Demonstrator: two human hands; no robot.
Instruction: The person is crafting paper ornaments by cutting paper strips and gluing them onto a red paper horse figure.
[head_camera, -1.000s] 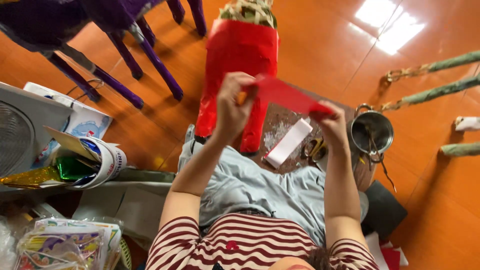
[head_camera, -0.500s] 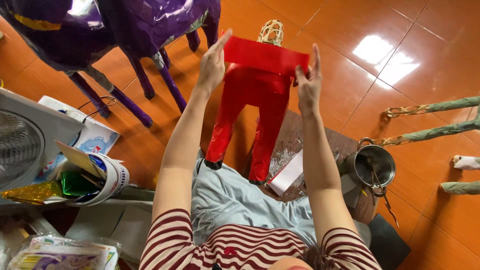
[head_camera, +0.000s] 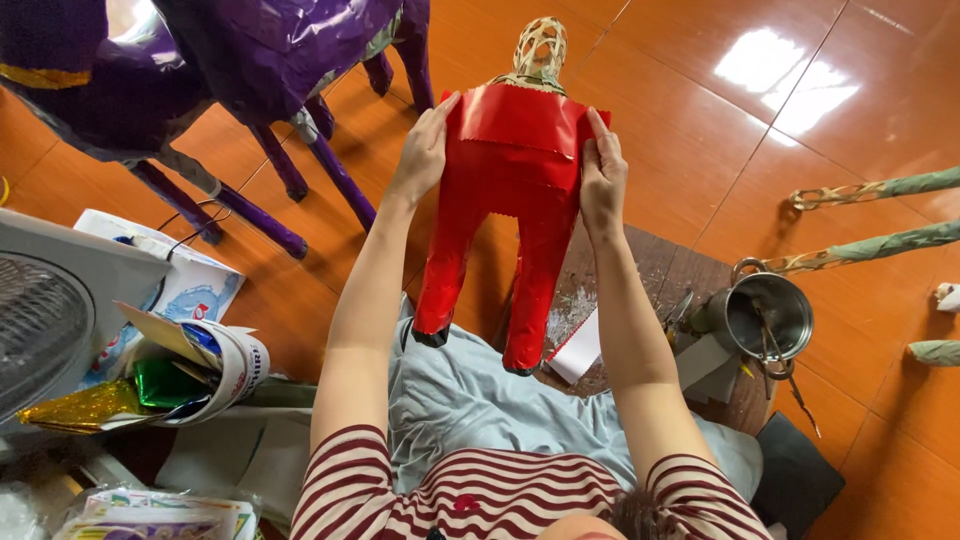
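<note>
Above the orange tiled floor (head_camera: 820, 60), a red paper-covered figure (head_camera: 500, 220) with a bare woven head is held upright over the lap. A red sheet (head_camera: 515, 122) is pressed across its shoulders by the left hand (head_camera: 425, 150) and right hand (head_camera: 603, 170), both flat; smoothing down seems next.

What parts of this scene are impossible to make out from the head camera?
- Red paper-covered figure: its back, turned away; the upper sides lie under the left hand and right hand.
- Purple paper animal figures: bodies cut off by the top edge.
- Round metal pot: contents too small and dark to identify.
- Grey fan: cut by the left edge.
</note>
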